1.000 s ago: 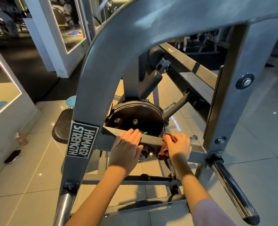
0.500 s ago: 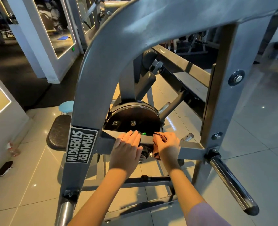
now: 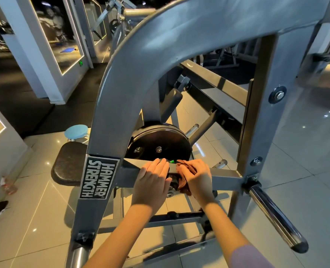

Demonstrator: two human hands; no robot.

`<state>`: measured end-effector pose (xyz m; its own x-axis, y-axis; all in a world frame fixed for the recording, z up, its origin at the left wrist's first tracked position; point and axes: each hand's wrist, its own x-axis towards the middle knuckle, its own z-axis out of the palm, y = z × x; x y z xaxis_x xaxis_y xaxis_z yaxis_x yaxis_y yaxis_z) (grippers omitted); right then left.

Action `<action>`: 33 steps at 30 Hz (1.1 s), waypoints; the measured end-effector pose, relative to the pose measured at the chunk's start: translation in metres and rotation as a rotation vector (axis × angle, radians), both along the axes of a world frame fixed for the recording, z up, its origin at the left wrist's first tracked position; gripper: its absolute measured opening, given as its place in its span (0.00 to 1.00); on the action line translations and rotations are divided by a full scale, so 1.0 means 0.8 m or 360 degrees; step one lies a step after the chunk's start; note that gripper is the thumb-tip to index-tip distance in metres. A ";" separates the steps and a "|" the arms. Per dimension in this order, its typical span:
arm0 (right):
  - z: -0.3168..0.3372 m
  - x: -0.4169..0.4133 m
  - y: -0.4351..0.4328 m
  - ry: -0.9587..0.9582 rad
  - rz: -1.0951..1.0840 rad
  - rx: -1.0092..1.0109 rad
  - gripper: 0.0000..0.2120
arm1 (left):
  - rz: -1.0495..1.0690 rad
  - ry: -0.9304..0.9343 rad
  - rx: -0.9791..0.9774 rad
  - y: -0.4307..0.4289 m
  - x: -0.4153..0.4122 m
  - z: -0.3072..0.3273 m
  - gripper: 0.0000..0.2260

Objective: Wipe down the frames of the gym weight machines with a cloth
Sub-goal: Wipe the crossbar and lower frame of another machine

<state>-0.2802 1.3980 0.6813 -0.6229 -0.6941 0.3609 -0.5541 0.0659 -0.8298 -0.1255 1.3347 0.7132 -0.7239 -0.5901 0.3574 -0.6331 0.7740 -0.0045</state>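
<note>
A grey Hammer Strength machine frame (image 3: 121,78) arches over the view, with a horizontal crossbar (image 3: 226,177) low in the middle. My left hand (image 3: 152,180) rests flat on that crossbar, fingers straight and pointing away. Just to its right, my right hand (image 3: 198,178) grips a reddish-brown cloth (image 3: 185,183) and presses it against the crossbar. Part of the cloth hangs below the bar; the rest is hidden under my fingers.
A black weight plate (image 3: 160,142) sits right behind the crossbar. A chrome weight peg (image 3: 276,215) juts out at lower right, and another chrome peg (image 3: 79,256) at lower left. A black seat pad (image 3: 67,163) and a blue stool (image 3: 76,132) stand left on the tiled floor.
My right hand with the cloth has slid left along the crossbar, closer to my left hand. The view has shifted slightly; the left hand stays on the bar.
</note>
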 end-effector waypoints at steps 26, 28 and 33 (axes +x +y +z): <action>-0.048 -0.092 0.046 -0.0167 -0.0265 0.0125 0.10 | -0.0389 -0.0051 -0.0036 0.009 -0.068 -0.020 0.17; -0.059 -0.085 0.047 -0.0109 -0.0206 0.0123 0.11 | -0.0401 -0.0093 -0.0056 0.007 -0.075 -0.024 0.17; -0.077 -0.115 0.068 0.0053 -0.0158 0.0221 0.14 | -0.0389 -0.0260 -0.0005 0.016 -0.105 -0.028 0.18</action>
